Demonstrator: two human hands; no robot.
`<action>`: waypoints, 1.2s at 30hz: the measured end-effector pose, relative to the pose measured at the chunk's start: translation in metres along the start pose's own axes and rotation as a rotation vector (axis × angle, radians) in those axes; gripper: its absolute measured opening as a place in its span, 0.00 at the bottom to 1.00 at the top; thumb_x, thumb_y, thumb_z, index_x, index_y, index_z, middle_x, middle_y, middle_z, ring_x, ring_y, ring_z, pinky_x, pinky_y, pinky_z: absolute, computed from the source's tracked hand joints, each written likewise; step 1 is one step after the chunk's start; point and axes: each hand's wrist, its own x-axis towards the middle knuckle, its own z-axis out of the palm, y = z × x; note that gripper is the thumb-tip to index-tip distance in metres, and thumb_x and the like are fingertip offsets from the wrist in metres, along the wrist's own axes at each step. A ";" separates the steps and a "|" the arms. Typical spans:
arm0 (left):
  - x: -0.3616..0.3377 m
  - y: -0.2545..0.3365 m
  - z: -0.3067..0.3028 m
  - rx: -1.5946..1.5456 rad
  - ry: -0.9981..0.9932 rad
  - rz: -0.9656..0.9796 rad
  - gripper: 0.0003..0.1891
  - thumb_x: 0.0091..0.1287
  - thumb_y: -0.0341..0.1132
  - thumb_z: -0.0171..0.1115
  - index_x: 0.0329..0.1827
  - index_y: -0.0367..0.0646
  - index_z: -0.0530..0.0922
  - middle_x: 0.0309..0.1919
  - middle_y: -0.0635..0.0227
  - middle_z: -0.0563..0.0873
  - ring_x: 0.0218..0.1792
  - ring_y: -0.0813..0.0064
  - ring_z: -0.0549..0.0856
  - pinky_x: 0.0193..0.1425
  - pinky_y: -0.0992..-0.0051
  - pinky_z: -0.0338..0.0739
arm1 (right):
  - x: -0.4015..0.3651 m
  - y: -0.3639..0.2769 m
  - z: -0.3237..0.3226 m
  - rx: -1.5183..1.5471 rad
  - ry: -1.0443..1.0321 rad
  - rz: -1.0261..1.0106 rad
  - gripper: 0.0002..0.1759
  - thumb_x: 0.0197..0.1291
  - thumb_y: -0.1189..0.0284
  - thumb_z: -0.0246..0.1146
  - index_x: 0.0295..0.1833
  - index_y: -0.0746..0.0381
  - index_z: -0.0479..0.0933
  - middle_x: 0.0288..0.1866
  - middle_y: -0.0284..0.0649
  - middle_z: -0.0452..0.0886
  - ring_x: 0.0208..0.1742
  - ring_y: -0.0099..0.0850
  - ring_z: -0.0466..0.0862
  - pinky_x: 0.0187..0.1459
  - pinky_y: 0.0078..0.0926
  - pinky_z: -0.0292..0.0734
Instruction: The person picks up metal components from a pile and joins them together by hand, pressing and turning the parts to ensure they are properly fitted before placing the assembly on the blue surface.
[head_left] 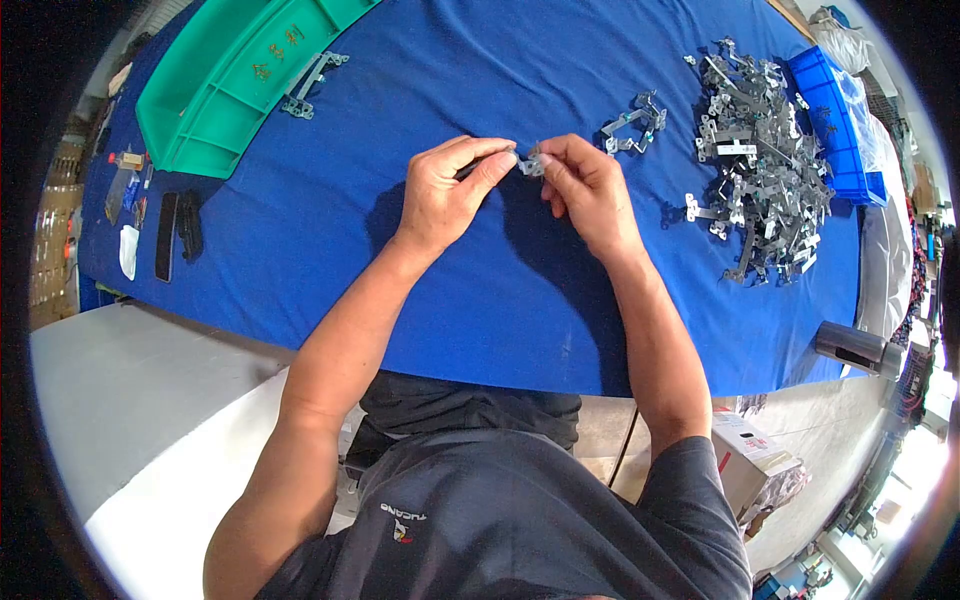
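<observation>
I am holding a small metal bracket between my two hands, just above the blue table cover. It is lying mostly hidden behind my fingertips, so I cannot tell its exact shape; it seems to be a bent strip of bright metal. My left hand is closing on its left end, thumb and forefinger pinching it and the other fingers curling under. My right hand is pinching the right end the same way, knuckles turned up, so the two sets of fingertips are nearly meeting over the piece.

Just beyond my right hand and a little to its right, a small cluster of brackets is lying on the cover. Farther to the right of that hand, a large heap of brackets is spreading out, and a blue bin is sitting against the heap's far side. Well beyond my left hand and off to its left, a green tray is resting with its rim on the cover, and a joined metal part is lying just beside it. Far to the left of my left hand, some dark flat items are lying near the edge of the cover.
</observation>
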 end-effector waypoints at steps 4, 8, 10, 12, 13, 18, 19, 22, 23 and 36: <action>-0.001 0.001 0.001 -0.008 0.103 -0.038 0.09 0.70 0.32 0.71 0.47 0.36 0.89 0.35 0.63 0.91 0.35 0.80 0.87 0.40 0.77 0.80 | 0.005 0.007 0.001 0.146 0.049 -0.042 0.09 0.74 0.72 0.62 0.51 0.66 0.81 0.32 0.34 0.85 0.28 0.18 0.80 0.29 0.20 0.77; -0.002 0.002 0.001 -0.082 0.087 -0.086 0.09 0.70 0.32 0.71 0.47 0.35 0.88 0.35 0.65 0.90 0.34 0.82 0.85 0.39 0.78 0.79 | -0.001 0.001 0.002 -0.101 -0.031 -0.045 0.08 0.75 0.72 0.61 0.51 0.64 0.82 0.38 0.33 0.86 0.32 0.16 0.78 0.32 0.17 0.75; -0.002 0.003 0.002 -0.091 0.072 -0.080 0.09 0.70 0.32 0.71 0.47 0.35 0.88 0.34 0.65 0.90 0.34 0.82 0.85 0.39 0.79 0.79 | 0.000 0.002 0.002 -0.098 -0.020 -0.051 0.08 0.75 0.72 0.61 0.51 0.65 0.82 0.38 0.33 0.86 0.32 0.16 0.78 0.32 0.17 0.75; 0.000 0.003 0.001 -0.065 0.064 -0.050 0.09 0.70 0.32 0.71 0.47 0.35 0.88 0.34 0.65 0.90 0.34 0.83 0.85 0.38 0.79 0.78 | 0.000 0.002 0.002 -0.100 -0.014 -0.051 0.08 0.75 0.72 0.61 0.51 0.65 0.82 0.37 0.33 0.86 0.32 0.16 0.78 0.32 0.17 0.75; 0.000 0.003 0.000 -0.056 0.058 -0.049 0.09 0.70 0.32 0.71 0.47 0.35 0.88 0.34 0.65 0.90 0.34 0.83 0.85 0.38 0.79 0.78 | 0.000 0.002 0.002 -0.104 -0.015 -0.049 0.08 0.75 0.72 0.61 0.51 0.65 0.81 0.37 0.32 0.86 0.32 0.16 0.78 0.32 0.17 0.75; 0.000 0.000 -0.001 0.002 0.030 -0.034 0.09 0.69 0.32 0.72 0.47 0.36 0.89 0.33 0.64 0.90 0.33 0.80 0.86 0.37 0.77 0.78 | 0.001 0.006 0.001 -0.090 -0.005 -0.073 0.08 0.72 0.73 0.62 0.51 0.65 0.82 0.32 0.34 0.85 0.30 0.19 0.82 0.31 0.22 0.78; 0.000 -0.001 0.000 0.005 0.026 -0.018 0.09 0.68 0.32 0.72 0.46 0.36 0.89 0.33 0.63 0.90 0.33 0.79 0.87 0.37 0.76 0.79 | 0.001 0.008 0.001 -0.096 -0.004 -0.069 0.09 0.72 0.73 0.62 0.52 0.65 0.82 0.32 0.35 0.85 0.31 0.19 0.82 0.31 0.22 0.78; 0.001 -0.001 0.002 0.024 0.012 0.022 0.09 0.68 0.32 0.72 0.45 0.36 0.89 0.33 0.61 0.91 0.32 0.75 0.88 0.37 0.74 0.80 | 0.002 0.006 -0.001 -0.001 -0.018 -0.063 0.11 0.74 0.72 0.61 0.55 0.66 0.81 0.37 0.35 0.85 0.33 0.18 0.81 0.33 0.20 0.78; 0.001 0.001 0.002 0.039 0.006 0.030 0.09 0.68 0.32 0.72 0.45 0.36 0.89 0.33 0.61 0.91 0.32 0.74 0.88 0.37 0.74 0.80 | 0.001 0.005 -0.001 0.049 -0.025 -0.061 0.12 0.75 0.72 0.61 0.57 0.67 0.81 0.39 0.34 0.85 0.35 0.17 0.80 0.34 0.18 0.77; -0.001 0.000 0.002 0.094 -0.062 0.151 0.09 0.68 0.31 0.72 0.47 0.35 0.89 0.34 0.62 0.90 0.33 0.76 0.86 0.38 0.76 0.78 | 0.002 0.005 0.001 0.199 0.109 -0.044 0.12 0.75 0.68 0.62 0.48 0.66 0.83 0.30 0.32 0.82 0.27 0.18 0.78 0.27 0.19 0.73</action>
